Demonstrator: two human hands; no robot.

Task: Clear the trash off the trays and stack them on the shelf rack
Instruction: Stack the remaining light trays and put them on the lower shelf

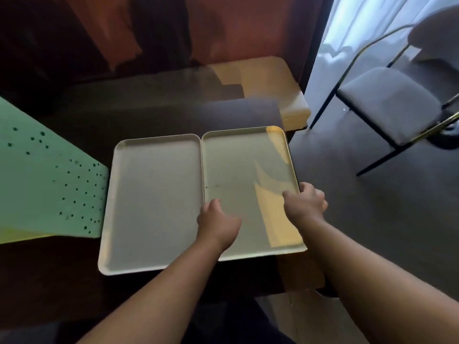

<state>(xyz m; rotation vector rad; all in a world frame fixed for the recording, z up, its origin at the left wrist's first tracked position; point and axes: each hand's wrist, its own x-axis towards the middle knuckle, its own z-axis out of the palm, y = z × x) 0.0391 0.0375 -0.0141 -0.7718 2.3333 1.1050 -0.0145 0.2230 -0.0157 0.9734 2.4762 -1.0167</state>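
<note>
Pale tray (pixel 248 155) (left edge grip (pixel 217 219) hidden)

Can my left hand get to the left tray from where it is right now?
Probably yes. The left hand sits at the seam where the right tray meets the left tray, whose surface looks bare, with nothing between them.

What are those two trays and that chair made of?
Left tray and right tray: probably plastic, matte cream, with smooth moulded rims and rounded corners. Chair: thin metal-looking frame, black and brassy, with a grey seat that looks like soft fabric.
</note>
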